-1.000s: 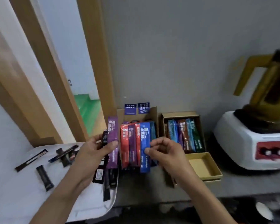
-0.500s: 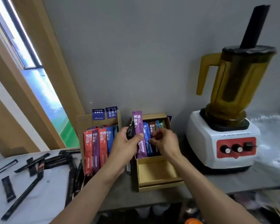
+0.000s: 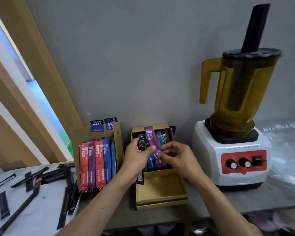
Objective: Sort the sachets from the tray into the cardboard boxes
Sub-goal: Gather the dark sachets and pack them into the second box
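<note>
Lower left: tray (image 3: pixel 41 206) carrying loose black sachets (image 3: pixel 3 205). Centre-left: left box (image 3: pixel 117 143), coloured sachets (image 3: pixel 99 166) upright inside. Centre: left grip (image 3: pixel 136 155) curled round a black bundle (image 3: pixel 141 145), thumb against the purple sachet (image 3: pixel 152 138), which is tilted above the right box (image 3: pixel 160 189). The right grip (image 3: pixel 177 157) pinches its lower end. Right: blender (image 3: pixel 232 150).

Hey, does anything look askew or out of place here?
The purple sachet, pinched by the right hand, leans diagonally over the right cardboard box instead of standing upright like those inside. The left hand grips a bundle of black sachets. Loose black sachets lie scattered at all angles on the white tray.
</note>
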A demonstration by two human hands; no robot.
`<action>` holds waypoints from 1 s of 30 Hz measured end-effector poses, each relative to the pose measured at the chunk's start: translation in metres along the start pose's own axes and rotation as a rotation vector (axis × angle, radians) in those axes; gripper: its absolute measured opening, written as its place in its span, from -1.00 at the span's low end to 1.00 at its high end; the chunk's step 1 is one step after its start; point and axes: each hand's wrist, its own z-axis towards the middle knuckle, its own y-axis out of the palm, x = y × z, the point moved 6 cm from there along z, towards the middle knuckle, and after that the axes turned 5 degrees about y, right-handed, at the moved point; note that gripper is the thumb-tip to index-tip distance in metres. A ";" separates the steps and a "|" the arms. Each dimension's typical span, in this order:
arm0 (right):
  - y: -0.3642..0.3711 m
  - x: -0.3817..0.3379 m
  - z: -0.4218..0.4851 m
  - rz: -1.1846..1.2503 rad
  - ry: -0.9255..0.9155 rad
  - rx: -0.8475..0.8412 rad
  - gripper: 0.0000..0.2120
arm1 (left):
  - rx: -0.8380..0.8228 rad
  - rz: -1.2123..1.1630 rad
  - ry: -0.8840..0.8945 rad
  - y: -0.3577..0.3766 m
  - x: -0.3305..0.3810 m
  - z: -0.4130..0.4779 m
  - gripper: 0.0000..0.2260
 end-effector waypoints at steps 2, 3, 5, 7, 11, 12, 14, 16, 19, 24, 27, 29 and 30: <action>-0.002 0.009 0.008 0.000 0.019 0.040 -0.84 | 0.009 -0.034 0.005 0.000 0.000 0.004 -0.69; -0.003 0.012 0.012 -0.032 0.034 0.063 -0.83 | 0.019 -0.094 0.003 -0.001 0.001 0.006 -0.76; -0.001 0.018 0.019 -0.167 0.043 0.102 -0.82 | 0.061 -0.224 -0.019 -0.004 0.002 0.009 -0.78; 0.007 0.022 0.023 -0.312 0.023 0.111 -0.82 | 0.096 -0.282 -0.049 -0.007 0.000 0.012 -0.73; 0.017 0.031 0.023 -0.417 0.037 0.146 -0.75 | 0.101 -0.312 -0.019 -0.008 0.002 0.016 -0.83; 0.016 0.032 0.023 -0.415 0.039 0.159 -0.74 | 0.100 -0.326 -0.015 -0.008 0.001 0.017 -0.83; 0.013 0.030 0.021 -0.412 0.032 0.167 -0.73 | 0.100 -0.334 0.000 -0.010 0.000 0.020 -0.79; 0.008 0.024 0.017 -0.417 0.005 0.197 -0.73 | 0.109 -0.360 0.011 -0.011 0.001 0.020 -0.75; 0.001 0.014 0.008 -0.271 -0.014 0.227 -0.81 | 0.095 -0.401 0.013 -0.011 0.000 0.023 -0.75; 0.008 0.009 -0.004 0.007 0.029 0.031 -0.81 | 0.028 -0.442 0.041 -0.002 0.008 0.025 -0.75; 0.005 0.013 -0.007 0.123 0.079 0.009 -0.85 | 0.029 -0.462 0.048 0.000 0.012 0.026 -0.74; -0.001 0.015 -0.011 0.284 0.125 0.040 -0.86 | 0.048 -0.423 0.050 -0.004 0.015 0.026 -0.69; -0.005 0.015 -0.012 0.354 0.148 0.075 -0.85 | 0.045 -0.384 0.055 -0.007 0.016 0.026 -0.68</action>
